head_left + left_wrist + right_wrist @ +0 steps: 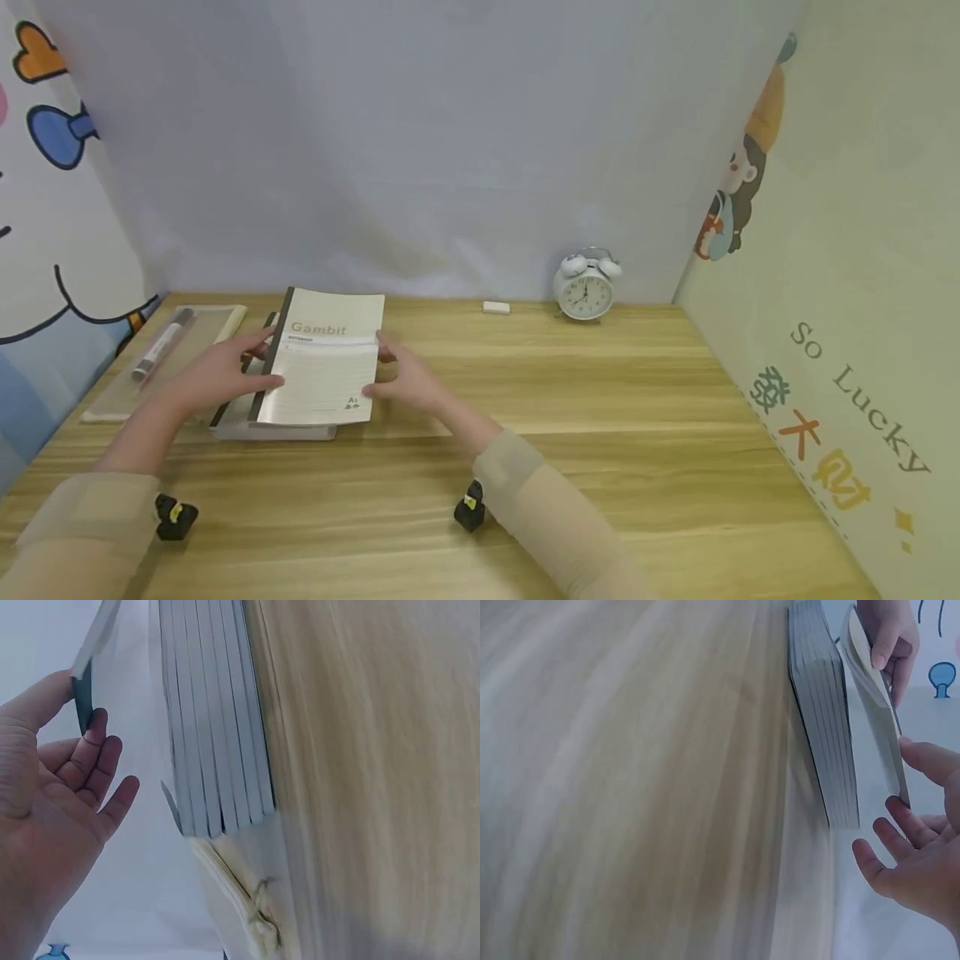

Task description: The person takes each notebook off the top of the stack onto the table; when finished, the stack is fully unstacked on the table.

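A notebook (322, 358) with a pale cover, a dark spine and the word "Gambit" is held up between both hands. My left hand (221, 371) pinches its spine edge between thumb and fingers. At the opposite edge, my right hand (412, 379) pinches with thumb and forefinger, the other fingers spread apart in the right wrist view. Beneath it lies a stack of similar notebooks (217, 712), their edges lined up. The wrist views show a gap between the raised notebook and the stack. Its pages (866, 675) bow slightly on one side.
Left of the stack, a marker (162, 344) lies on a translucent pouch (112, 407) with a cream edge. A white eraser (496, 307) and a white twin-bell alarm clock (587, 292) stand near the back wall. Printed walls flank the wooden table (600, 467).
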Motion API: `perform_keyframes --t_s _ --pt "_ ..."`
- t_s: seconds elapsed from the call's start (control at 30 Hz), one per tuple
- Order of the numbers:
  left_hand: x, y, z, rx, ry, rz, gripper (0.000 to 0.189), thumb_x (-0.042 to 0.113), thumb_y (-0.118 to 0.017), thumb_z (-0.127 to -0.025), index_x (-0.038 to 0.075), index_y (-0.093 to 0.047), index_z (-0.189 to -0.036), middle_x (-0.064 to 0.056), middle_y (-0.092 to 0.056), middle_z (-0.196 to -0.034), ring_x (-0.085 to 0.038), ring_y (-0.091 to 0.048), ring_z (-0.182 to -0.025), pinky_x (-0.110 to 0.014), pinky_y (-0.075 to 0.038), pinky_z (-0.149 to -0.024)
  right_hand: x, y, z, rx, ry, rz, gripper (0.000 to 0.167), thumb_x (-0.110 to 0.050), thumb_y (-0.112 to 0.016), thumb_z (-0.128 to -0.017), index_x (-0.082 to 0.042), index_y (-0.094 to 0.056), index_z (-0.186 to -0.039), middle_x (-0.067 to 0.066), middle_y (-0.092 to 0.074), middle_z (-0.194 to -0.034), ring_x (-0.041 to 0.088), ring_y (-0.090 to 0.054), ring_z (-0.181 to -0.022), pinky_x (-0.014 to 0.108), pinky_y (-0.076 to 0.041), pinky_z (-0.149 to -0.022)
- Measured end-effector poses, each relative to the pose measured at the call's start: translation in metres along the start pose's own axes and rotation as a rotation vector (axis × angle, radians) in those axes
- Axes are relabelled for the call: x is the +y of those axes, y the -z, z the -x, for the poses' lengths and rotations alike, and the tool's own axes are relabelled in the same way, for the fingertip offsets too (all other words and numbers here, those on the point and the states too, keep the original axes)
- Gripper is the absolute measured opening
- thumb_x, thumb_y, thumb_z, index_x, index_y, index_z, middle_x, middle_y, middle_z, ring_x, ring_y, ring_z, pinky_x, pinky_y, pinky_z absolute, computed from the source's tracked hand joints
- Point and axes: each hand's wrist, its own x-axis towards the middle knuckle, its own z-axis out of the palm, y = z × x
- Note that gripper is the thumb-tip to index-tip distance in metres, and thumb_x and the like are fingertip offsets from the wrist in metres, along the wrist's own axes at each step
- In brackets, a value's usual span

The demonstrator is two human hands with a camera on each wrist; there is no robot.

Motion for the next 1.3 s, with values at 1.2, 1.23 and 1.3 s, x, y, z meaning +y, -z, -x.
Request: perform_keyframes --t_s 1.2,1.23,1.3 --pt "0.055 -0.072 -0.052 -0.008 -0.169 -0.176 0.059 0.042 -0.082 -0.069 0.018 -0.062 -0.119 0.002 -0.058 -0.092 -0.025 -0.044 -0.104 -0.053 -0.024 -0.091 0.058 0.082 0.036 -0.172 -0.046 0.279 0.082 -0.021 -0.079 -0.077 -0.01 -0.036 -0.146 0.01 -0.054 -0.126 0.023 -0.049 -0.117 0.036 -0.041 -0.101" --pt "0.055 -0.073 -0.052 -0.009 -0.173 -0.185 0.058 0.042 -0.082 -0.069 0.018 -0.063 -0.119 0.002 -0.059 -0.092 -0.026 -0.044 -0.105 -0.054 -0.023 -0.091 0.059 0.081 0.036 -0.183 -0.047 0.29 0.082 -0.02 -0.079 -0.077 -0.009 -0.036 -0.146 0.01 -0.054 -0.127 0.023 -0.049 -0.118 0.036 -0.04 -0.102" --pt "0.055 -0.074 -0.052 -0.01 -0.187 -0.198 0.056 0.041 -0.082 -0.069 0.018 -0.064 -0.117 0.002 -0.06 -0.094 -0.029 -0.043 -0.108 -0.057 -0.022 -0.092 0.062 0.079 0.036 -0.198 -0.043 0.293 0.082 -0.018 -0.08 -0.076 -0.006 -0.036 -0.145 0.012 -0.052 -0.131 0.023 -0.05 -0.12 0.035 -0.038 -0.105"
